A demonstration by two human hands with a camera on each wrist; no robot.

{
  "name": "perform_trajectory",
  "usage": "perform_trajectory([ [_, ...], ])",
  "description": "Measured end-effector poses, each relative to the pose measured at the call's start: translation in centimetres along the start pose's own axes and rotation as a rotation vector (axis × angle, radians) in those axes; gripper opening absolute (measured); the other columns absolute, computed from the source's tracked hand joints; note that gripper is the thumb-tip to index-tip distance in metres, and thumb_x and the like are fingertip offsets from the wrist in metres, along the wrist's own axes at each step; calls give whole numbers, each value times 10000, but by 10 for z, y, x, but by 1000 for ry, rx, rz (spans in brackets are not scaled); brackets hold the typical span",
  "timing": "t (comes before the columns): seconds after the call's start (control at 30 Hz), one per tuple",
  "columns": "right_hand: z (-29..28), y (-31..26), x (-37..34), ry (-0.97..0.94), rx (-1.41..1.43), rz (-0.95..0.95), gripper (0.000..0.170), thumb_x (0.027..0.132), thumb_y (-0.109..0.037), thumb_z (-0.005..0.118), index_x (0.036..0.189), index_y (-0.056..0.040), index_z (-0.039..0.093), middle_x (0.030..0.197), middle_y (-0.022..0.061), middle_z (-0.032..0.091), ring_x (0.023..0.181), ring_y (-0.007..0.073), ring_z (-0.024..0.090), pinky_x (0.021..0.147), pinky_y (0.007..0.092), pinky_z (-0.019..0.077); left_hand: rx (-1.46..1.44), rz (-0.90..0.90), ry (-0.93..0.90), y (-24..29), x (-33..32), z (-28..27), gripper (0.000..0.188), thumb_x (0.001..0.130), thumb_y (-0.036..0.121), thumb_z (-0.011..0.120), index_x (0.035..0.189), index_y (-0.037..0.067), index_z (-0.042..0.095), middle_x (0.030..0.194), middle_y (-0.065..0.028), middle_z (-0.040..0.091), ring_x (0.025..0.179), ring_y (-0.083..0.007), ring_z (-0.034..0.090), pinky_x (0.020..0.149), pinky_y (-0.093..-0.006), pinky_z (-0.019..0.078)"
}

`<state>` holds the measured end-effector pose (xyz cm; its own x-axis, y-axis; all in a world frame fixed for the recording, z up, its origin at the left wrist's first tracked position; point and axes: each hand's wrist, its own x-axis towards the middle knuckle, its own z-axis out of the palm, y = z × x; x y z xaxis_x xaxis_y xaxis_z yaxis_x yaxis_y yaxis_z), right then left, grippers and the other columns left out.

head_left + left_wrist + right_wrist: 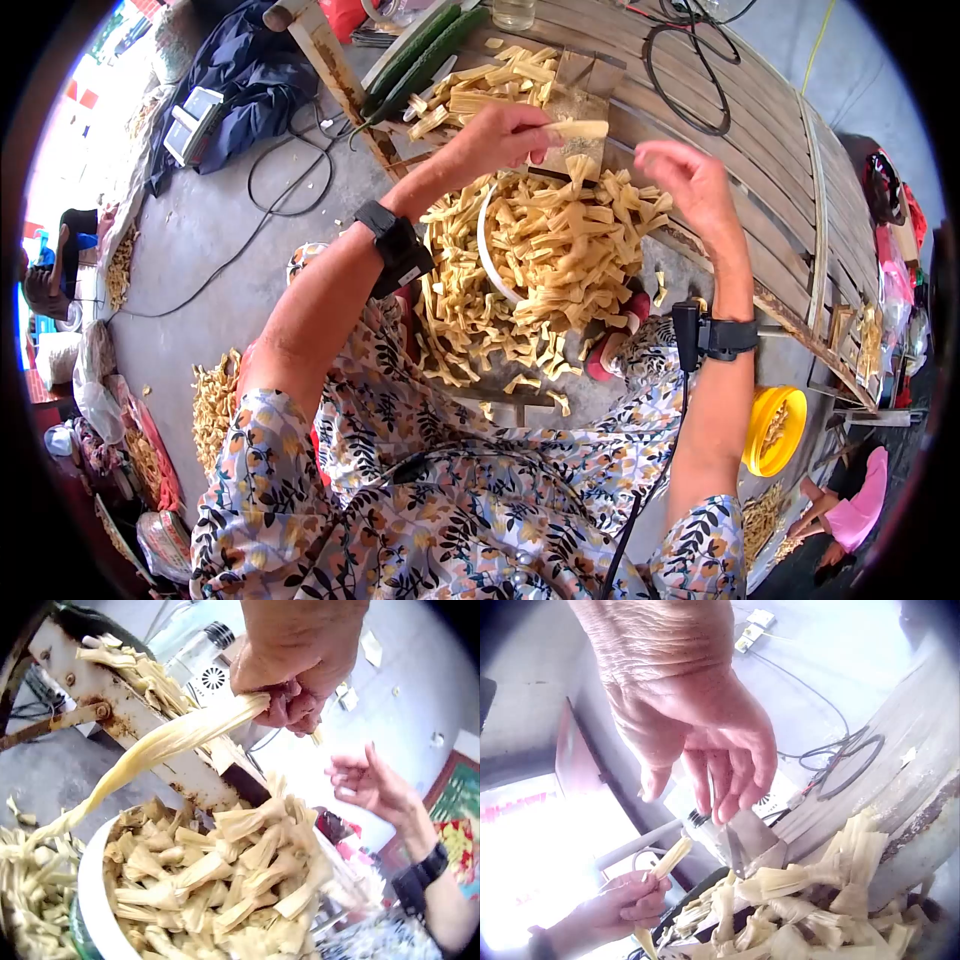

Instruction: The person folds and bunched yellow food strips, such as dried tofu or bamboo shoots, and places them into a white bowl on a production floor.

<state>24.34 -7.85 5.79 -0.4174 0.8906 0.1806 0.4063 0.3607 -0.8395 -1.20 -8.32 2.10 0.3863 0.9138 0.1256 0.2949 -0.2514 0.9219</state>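
My left hand pinches one end of a pale yellow strip above a wooden board. From the left hand, the twisted strip hangs down to the left in the left wrist view. The right hand is raised to the right of the strip, apart from it. Its fingers are loosely bent, with nothing visible in them. Beneath the hands is a heap of knotted yellow pieces, inside and around a white-rimmed container.
Loose strips and dark green cucumbers lie beyond the left hand. A glass jar and black cable are on the slatted bench. A yellow bucket stands at right. Another person is at lower right.
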Motion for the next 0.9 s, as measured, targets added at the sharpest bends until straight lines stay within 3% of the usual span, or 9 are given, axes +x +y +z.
perform_trajectory([
  [0.1, 20, -5, 9, 147, 75, -37, 207, 843, -196, 563, 953, -33, 626, 841, 61, 652, 739, 123, 608, 629, 247, 492, 233, 67, -39, 12, -5, 20, 122, 858, 142, 534, 901, 54, 607, 626, -7, 555, 525, -52, 499, 464, -202, 401],
  [0.2, 48, -5, 6, -26, 24, 149, 127, 838, -117, 548, 887, -46, 642, 690, 54, 625, 547, 92, 552, 460, 190, 435, 334, 280, -7, 22, -13, 40, 119, 818, 139, 583, 872, 35, 566, 706, -73, 611, 581, -154, 580, 516, -285, 470],
  [0.3, 54, 4, 4, -20, 9, 244, 110, 826, -84, 550, 841, -37, 648, 621, 40, 596, 442, 75, 473, 413, 193, 397, 421, 235, -1, 25, -19, 41, 141, 809, 122, 585, 874, 17, 516, 742, -100, 625, 618, -202, 603, 551, -311, 493],
  [0.37, 47, -5, 3, 85, 34, 324, 93, 808, -77, 572, 821, -24, 648, 590, 27, 574, 432, 64, 452, 405, 191, 377, 390, 15, -45, 29, -22, 35, 96, 817, 87, 557, 825, 47, 470, 698, -121, 610, 574, -145, 597, 494, -261, 501],
  [0.43, 28, -3, 4, 194, 60, 253, 83, 789, -91, 603, 810, -25, 647, 590, 9, 573, 434, 57, 445, 401, 193, 368, 566, 244, 17, 23, -22, 25, 73, 822, 88, 549, 848, 54, 489, 644, -81, 585, 525, -113, 569, 433, -242, 469],
  [0.5, 26, 0, -1, 9, 9, 290, 109, 788, -132, 624, 811, -29, 649, 580, -5, 562, 437, 48, 437, 402, 187, 360, 661, 318, 51, 30, -23, 16, 119, 822, 68, 539, 939, 45, 542, 629, -37, 551, 539, -128, 549, 499, -279, 471],
  [0.63, 39, -24, -9, -670, 293, 329, 213, 809, -233, 628, 889, -36, 641, 564, -41, 515, 441, 27, 406, 411, 174, 326, 205, 323, -158, 19, -16, -8, 117, 838, 100, 553, 932, 43, 594, 781, -14, 597, 650, -94, 557, 567, -254, 474],
  [0.73, 45, -36, -14, -592, 902, 123, 309, 810, -289, 624, 1003, -48, 613, 564, -53, 468, 446, 13, 375, 423, 173, 293, -387, -34, -292, 22, -15, -10, 172, 876, 184, 525, 973, 65, 603, 830, 6, 605, 697, -64, 553, 615, -208, 472],
  [0.9, 50, -35, -8, -377, 771, 90, 385, 807, -300, 621, 1076, -28, 578, 674, -10, 570, 532, 16, 494, 463, 150, 371, -914, -119, -393, -1, -4, 17, 253, 907, 272, 464, 959, 39, 550, 769, -10, 571, 594, -31, 505, 489, -140, 420],
])
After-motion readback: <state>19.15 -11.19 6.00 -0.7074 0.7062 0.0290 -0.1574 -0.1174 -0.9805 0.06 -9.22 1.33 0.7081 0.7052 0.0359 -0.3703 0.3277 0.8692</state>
